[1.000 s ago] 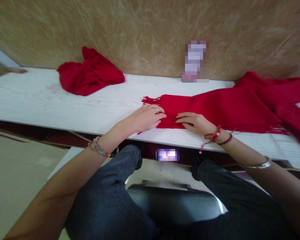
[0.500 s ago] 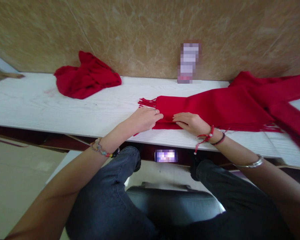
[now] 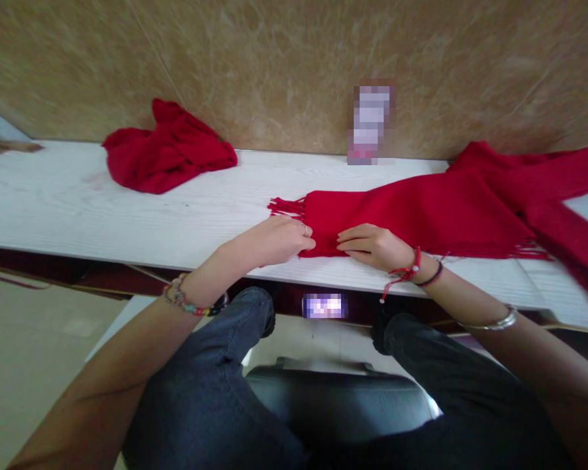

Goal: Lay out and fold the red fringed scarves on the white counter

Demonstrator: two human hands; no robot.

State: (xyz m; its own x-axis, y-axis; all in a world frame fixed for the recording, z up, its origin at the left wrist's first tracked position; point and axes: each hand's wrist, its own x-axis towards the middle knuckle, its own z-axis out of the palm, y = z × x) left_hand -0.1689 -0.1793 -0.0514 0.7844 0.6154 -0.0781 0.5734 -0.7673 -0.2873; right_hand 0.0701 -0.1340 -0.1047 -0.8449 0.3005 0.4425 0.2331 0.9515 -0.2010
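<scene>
A red fringed scarf (image 3: 402, 205) lies flattened on the white wood-grain shelf, its fringe at the left end. My left hand (image 3: 284, 240), with a ring on one finger, is closed on the scarf's near left corner. To its right, my right hand (image 3: 372, 245) has its fingers together on the scarf's near edge, pinching the cloth there; the thumb is mostly hidden. A stretch of red cloth shows between the two hands. Further right, the scarf meets more bunched red cloth (image 3: 534, 173) with loose ends hanging over the shelf's front.
Another crumpled red cloth (image 3: 169, 150) sits at the back left of the white shelf (image 3: 68, 202). A blurred-out upright item (image 3: 371, 124) leans on the brown marbled wall (image 3: 284, 78). Below the front edge is a blurred bright screen (image 3: 325, 305). A dark seat (image 3: 340, 398) is between my legs.
Both hands have come slightly nearer to me, bringing the upper layer's edge down over the strip of cloth that showed below it. The other red cloth stays put.
</scene>
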